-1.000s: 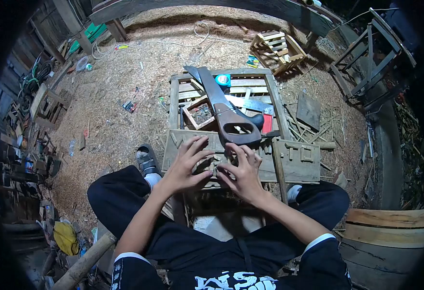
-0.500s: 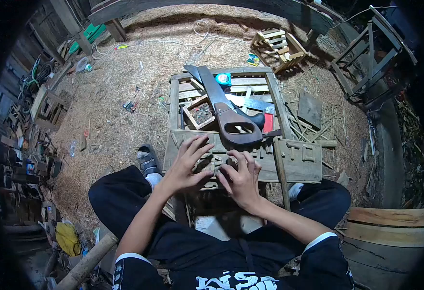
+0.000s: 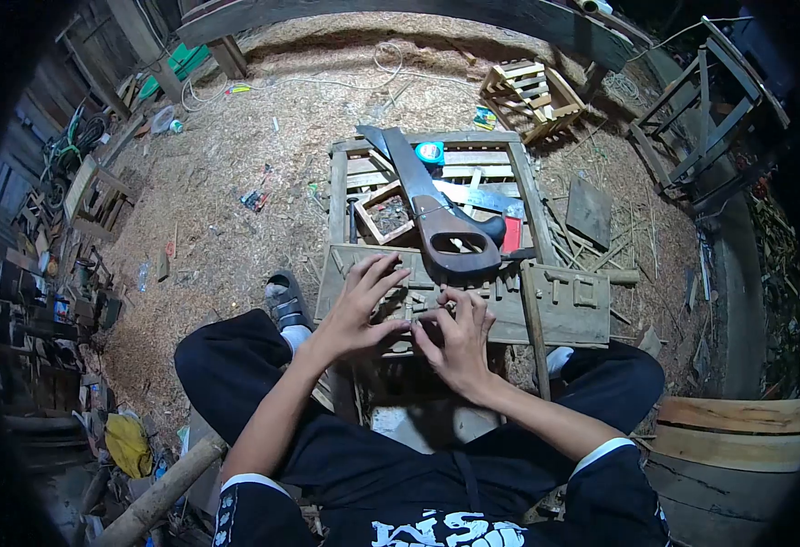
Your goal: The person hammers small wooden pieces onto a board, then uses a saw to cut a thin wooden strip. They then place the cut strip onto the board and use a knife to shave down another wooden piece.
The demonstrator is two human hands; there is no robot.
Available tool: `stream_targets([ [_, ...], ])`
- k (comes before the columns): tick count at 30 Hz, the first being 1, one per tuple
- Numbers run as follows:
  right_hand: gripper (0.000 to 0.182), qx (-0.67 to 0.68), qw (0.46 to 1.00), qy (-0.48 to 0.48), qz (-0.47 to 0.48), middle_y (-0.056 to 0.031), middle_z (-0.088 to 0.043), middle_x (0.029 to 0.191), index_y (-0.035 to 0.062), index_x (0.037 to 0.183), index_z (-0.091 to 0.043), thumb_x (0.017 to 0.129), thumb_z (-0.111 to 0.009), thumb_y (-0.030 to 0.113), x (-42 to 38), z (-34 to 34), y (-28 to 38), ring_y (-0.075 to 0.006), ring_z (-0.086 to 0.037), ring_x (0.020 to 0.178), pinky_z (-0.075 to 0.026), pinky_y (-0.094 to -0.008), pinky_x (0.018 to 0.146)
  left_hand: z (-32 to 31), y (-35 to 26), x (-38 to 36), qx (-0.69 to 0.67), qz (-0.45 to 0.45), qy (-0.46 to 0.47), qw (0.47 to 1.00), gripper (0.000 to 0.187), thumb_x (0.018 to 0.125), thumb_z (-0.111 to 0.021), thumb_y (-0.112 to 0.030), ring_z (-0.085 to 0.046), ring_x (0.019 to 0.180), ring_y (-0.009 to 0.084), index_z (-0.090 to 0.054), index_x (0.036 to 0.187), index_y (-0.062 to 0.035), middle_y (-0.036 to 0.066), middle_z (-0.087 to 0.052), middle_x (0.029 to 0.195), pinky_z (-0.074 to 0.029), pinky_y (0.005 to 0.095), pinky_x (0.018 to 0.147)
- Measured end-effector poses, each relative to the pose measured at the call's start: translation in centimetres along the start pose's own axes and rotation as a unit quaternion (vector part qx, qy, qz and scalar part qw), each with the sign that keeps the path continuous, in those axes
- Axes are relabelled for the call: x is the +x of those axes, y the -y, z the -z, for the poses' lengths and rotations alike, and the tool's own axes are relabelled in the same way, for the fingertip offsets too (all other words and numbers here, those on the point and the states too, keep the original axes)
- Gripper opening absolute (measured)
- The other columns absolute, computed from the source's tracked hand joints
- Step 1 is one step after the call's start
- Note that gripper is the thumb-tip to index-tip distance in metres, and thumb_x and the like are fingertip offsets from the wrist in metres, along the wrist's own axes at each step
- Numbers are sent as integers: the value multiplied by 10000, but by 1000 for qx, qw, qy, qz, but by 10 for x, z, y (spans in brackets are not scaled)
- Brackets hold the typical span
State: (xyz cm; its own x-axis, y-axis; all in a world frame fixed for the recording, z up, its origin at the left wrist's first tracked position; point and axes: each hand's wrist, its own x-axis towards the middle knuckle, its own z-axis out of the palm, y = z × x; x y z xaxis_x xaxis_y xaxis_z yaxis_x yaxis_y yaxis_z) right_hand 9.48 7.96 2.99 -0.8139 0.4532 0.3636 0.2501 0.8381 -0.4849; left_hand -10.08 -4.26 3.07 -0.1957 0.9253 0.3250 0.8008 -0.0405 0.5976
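Note:
Small wooden sticks and blocks (image 3: pixel 415 296) lie on a wooden board (image 3: pixel 532 321) in front of me, grouped between my hands. My left hand (image 3: pixel 356 312) hovers over the board's left part with its fingers spread and curved, its thumb tip by the small pieces. Close to that thumb, my right hand (image 3: pixel 459 339) has its thumb and index finger bent together at the pieces. Whatever lies between these fingertips is too small to make out. Just beyond my hands, a handsaw (image 3: pixel 432 205) with a brown wooden handle rests across the frame and the board.
A slatted wooden frame (image 3: pixel 338 196) carries a small box (image 3: pixel 388 211) of bits, a turquoise tape measure (image 3: pixel 429 153) and a red-handled try square (image 3: pixel 512 232). A stick (image 3: pixel 534 319) crosses the board on the right. Farther off stands a slatted crate (image 3: pixel 532 96) on shavings.
The scene has shifted slightly right as my head moved. My right thumb and index finger have moved slightly at the small pieces. My left hand keeps nearly the same pose.

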Motion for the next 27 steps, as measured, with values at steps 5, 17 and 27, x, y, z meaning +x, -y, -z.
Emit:
stream_targets([
  [5,239,0,1000,10,-2,-107,-518,1392,147,1027,-767,834,-820,278,3,13,-5,-322,-393,1337,-269,-490,1032,0,-2,1,-4,14,8,1000,871,786,-884,-278,-344,1481,408,-494,1546,-107,183,-392,1621,-311,513,1233],
  [17,247,2,999,-14,51,-76,-553,1401,135,1008,-758,785,-818,221,4,23,-9,-309,-429,1332,-280,-471,1041,0,-14,4,8,-35,2,999,341,795,-859,-227,-362,1485,382,-783,1122,-163,143,-467,1606,-304,517,1227],
  [27,220,22,998,-39,33,-7,-695,1090,120,1012,-746,803,-814,136,17,44,-26,-225,-577,1125,-303,-434,995,-9,-22,11,33,-56,17,998,179,834,-803,-194,-366,1482,416,-754,973,-92,166,-421,1631,-336,530,1209],
])
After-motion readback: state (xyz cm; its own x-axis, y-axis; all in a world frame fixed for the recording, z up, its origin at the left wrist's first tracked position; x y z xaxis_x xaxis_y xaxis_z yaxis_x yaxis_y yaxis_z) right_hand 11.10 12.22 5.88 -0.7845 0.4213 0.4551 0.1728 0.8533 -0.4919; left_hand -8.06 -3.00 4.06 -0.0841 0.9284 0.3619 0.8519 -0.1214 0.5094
